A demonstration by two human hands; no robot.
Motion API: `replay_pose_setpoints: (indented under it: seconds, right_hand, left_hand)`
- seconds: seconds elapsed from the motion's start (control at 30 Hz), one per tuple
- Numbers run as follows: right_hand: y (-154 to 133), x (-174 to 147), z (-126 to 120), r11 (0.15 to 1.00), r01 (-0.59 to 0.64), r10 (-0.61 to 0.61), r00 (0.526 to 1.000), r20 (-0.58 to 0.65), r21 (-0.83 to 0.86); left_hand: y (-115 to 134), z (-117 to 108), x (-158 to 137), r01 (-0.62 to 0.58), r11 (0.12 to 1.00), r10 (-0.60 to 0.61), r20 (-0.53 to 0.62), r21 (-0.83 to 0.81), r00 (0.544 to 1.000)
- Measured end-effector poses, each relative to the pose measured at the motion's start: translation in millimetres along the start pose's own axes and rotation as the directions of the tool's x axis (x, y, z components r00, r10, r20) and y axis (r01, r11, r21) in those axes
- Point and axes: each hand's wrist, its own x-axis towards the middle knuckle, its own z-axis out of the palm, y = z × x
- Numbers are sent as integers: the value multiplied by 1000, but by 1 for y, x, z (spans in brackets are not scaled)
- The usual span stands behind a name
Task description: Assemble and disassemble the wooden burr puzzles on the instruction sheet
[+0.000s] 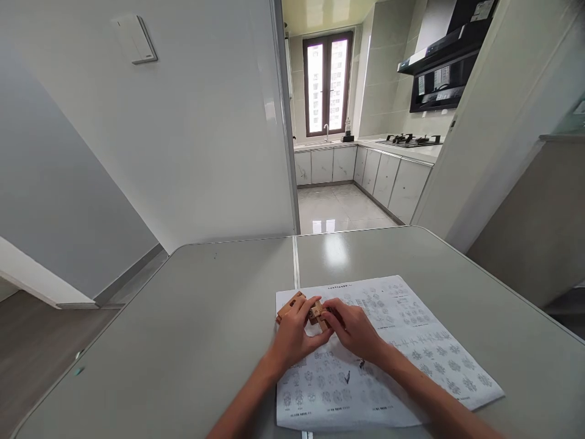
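Note:
Over the upper left of a printed instruction sheet (384,378), both hands meet around small notched wooden puzzle blocks (316,313). My left hand (293,332) curls round them from the left, its thumb beneath and its index finger on top. Another light brown wooden block (289,305) shows beyond the left fingers; whether it joins the others is hidden. From the right, my right hand (351,324) pinches the end of the notched blocks with thumb and fingertips. The sheet carries rows of small drawings of puzzle shapes.
A grey-green table (205,353) with a central seam carries the sheet. Small dark bits (347,378) are on the paper. Behind the table stands a white wall (219,152) with a switch (136,39), beside a doorway to a kitchen with marble-look cabinets (322,166).

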Motion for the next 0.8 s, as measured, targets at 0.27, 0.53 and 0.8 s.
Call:
replay_pose_setpoints:
  seconds: [0.27, 0.53, 0.8]
  right_hand:
    - [0, -1, 1, 996, -44, 45, 999, -12, 71]
    - [1, 7, 0, 898, -200, 214, 977, 9, 391]
    - [3, 11, 3, 821, -271, 233, 963, 138, 503]
  left_hand:
    - [1, 3, -3, 59, 994, -57, 20, -93, 998]
    - [-3, 2, -4, 126, 943, -135, -9, -308, 991]
    - [9, -6, 0, 107, 912, -116, 0, -396, 993]
